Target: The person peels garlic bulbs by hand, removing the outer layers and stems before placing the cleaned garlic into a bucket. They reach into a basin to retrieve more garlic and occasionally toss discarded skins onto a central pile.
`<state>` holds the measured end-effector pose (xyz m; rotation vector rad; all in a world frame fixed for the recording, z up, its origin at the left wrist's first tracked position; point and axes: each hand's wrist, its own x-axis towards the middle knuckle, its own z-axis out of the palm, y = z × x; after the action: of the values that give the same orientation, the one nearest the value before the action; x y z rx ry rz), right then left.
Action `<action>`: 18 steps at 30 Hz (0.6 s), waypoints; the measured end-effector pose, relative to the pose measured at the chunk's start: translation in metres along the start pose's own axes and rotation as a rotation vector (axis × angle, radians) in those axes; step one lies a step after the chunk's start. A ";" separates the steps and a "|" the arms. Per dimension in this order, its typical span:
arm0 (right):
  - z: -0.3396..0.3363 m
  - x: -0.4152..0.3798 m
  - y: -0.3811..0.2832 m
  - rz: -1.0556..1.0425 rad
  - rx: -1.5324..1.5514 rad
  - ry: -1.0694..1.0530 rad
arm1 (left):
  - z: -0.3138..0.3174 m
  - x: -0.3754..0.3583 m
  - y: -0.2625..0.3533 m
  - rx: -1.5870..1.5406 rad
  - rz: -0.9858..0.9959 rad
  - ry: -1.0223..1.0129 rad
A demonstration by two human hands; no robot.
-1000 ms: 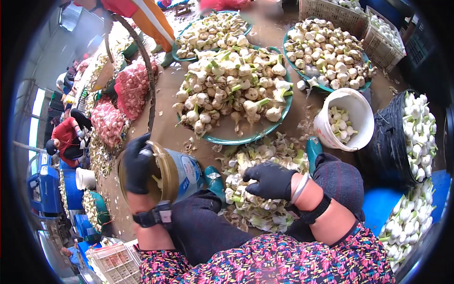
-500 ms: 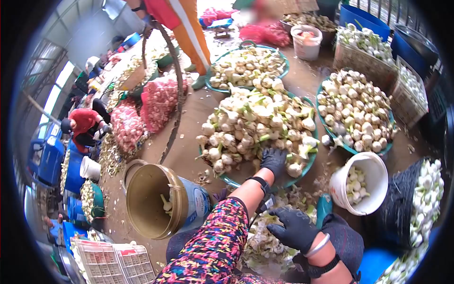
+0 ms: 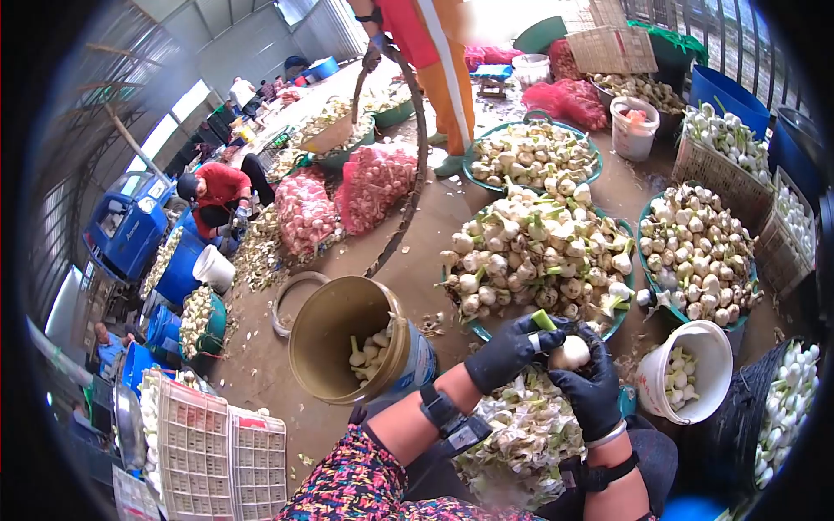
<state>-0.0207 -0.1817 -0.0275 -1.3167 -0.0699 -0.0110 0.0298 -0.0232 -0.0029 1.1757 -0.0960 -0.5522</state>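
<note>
A garlic bulb [image 3: 571, 353] with a short green stem [image 3: 543, 319] is held between my two black-gloved hands, just in front of a heaped basin. My right hand [image 3: 592, 386] wraps the bulb from below and the right. My left hand [image 3: 508, 354] closes on its stem side, and a small pale thing shows at those fingers, too small to name. Loose garlic skins [image 3: 521, 434] lie in a pile below my hands. Beyond them, a green basin [image 3: 627, 321] is piled with untrimmed garlic bulbs [image 3: 530, 252].
A tan bucket [image 3: 304, 347] with some garlic stands at left, a white bucket [image 3: 647, 391] at right. More garlic basins, crates [image 3: 195, 443] and pink mesh sacks [image 3: 378, 187] surround me. A person in orange trousers [image 3: 447, 78] stands ahead holding a long dark strip; another person [image 3: 221, 200] crouches at left.
My left hand has come back from the garlic heap, and my right hand has risen from over the skins. Both now meet on one bulb. The view has swung left.
</note>
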 end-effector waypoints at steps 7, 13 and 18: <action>0.018 -0.013 0.000 0.021 0.270 -0.070 | -0.008 -0.040 -0.001 0.199 0.094 0.142; 0.018 -0.007 -0.002 0.116 0.317 -0.054 | -0.011 -0.043 0.008 0.170 0.091 0.078; 0.019 -0.011 0.000 0.058 0.188 -0.040 | -0.007 -0.044 0.002 0.174 0.139 0.179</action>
<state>-0.0326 -0.1633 -0.0238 -1.1309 -0.0648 0.0697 -0.0049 0.0040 0.0057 1.3715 -0.0729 -0.3186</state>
